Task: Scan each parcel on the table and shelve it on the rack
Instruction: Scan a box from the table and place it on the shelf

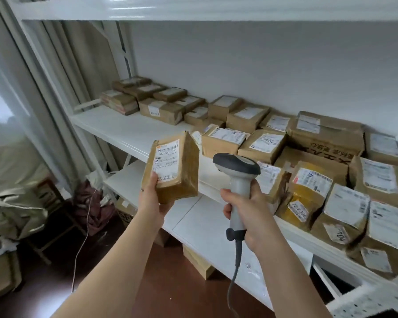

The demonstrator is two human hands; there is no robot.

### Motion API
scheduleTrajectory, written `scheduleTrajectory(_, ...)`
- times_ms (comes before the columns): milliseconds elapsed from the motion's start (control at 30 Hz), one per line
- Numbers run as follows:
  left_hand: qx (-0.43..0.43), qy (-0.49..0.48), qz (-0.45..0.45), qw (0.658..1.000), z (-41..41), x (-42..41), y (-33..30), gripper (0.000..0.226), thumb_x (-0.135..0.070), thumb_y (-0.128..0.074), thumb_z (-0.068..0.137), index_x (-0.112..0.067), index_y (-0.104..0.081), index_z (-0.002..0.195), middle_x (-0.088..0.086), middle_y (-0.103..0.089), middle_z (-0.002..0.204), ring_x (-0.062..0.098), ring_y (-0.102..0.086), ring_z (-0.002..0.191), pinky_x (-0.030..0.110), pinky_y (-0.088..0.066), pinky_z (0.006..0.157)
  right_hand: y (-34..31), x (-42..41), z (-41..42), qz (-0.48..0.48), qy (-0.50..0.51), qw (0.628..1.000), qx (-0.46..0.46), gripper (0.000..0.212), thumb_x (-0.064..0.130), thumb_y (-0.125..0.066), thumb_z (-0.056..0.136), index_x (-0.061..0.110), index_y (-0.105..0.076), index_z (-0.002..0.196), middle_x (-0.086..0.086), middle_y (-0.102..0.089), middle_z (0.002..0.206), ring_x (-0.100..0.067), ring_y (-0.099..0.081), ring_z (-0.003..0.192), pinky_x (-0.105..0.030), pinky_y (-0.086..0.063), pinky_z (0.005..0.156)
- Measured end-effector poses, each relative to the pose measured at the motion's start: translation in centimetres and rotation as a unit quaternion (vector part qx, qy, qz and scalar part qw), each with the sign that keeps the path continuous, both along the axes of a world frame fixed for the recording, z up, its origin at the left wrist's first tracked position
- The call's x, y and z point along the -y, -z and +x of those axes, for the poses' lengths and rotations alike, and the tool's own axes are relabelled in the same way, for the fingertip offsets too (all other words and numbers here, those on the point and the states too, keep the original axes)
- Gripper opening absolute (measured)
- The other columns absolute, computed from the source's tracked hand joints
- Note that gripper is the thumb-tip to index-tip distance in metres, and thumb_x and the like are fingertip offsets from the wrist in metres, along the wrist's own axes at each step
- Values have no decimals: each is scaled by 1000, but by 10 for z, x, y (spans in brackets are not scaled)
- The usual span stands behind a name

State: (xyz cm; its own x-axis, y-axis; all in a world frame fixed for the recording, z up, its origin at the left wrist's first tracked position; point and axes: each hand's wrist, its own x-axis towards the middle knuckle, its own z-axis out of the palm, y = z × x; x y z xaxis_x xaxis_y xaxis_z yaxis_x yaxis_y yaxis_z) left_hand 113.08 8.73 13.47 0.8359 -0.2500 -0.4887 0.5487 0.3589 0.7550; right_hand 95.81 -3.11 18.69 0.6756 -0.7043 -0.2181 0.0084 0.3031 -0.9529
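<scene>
Parcel [170,167] in my left hand [153,198]: I hold it upright by its lower end, label face turned toward me and up, so the barcode near the top of the label stays uncovered and readable. My thumb lies on the lower edge of the label; the other fingers wrap underneath, out of sight. The grip is clenched on the parcel, not loose.

Scanner [238,177] in my right hand [244,212]: fingers are wrapped fully round the grey handle, with the dark head just right of the parcel and level with its middle. The cable hangs down from the handle's base. Whether a finger rests on the trigger, I cannot tell.

The parcel sits between my two grips and the rack shelf [124,131], which lies just beyond it. Shelved parcels [262,143] fill the shelf beyond and right of the scanner; bare shelf remains beyond my left grip, probably the parcel's destination.
</scene>
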Motion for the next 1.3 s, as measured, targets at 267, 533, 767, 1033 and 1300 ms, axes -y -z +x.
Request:
scheduleTrajectory(267,-15,-86,101,991,112,36,8,63,-52,-74,79,-22,-52,129,6,-60,117,25,-62,104,38,-56,85,7,31,96,-26,-21,999,-24,33,11,-71,88,25,-56,114,-9,-61,90,-13,-52,52,-22,-47,49)
scheduleTrajectory(533,-3,-36,198,980,241,76,13,77,-62,-72,74,-17,-49,133,10,-50,135,32,-54,117,45,-48,98,17,41,189,-47,29,997,-50,26,10,-71,86,29,-59,99,1,-56,60,-10,-50,46,-21,-45,47)
scheduleTrajectory(767,37,120,302,945,313,115,15,69,-51,-70,82,-10,-48,134,14,-32,135,23,-48,75,45,-52,94,11,38,263,-45,96,992,-67,24,8,-70,86,23,-59,101,-2,-56,71,-12,-48,46,-25,-41,56)
scheduleTrajectory(1033,49,147,180,971,341,150,30,81,-43,-79,77,-11,-37,139,13,-51,132,33,-59,117,44,-49,101,15,30,286,-36,161,984,-71,24,3,-68,86,17,-59,104,-2,-59,74,-14,-48,47,-20,-43,50)
scheduleTrajectory(1300,94,127,201,967,302,165,39,44,-22,-51,96,-11,-47,138,11,-53,137,31,-53,121,35,-41,103,9,23,252,-35,218,973,-64,23,6,-69,87,22,-59,100,2,-57,65,-13,-49,49,-20,-44,53)
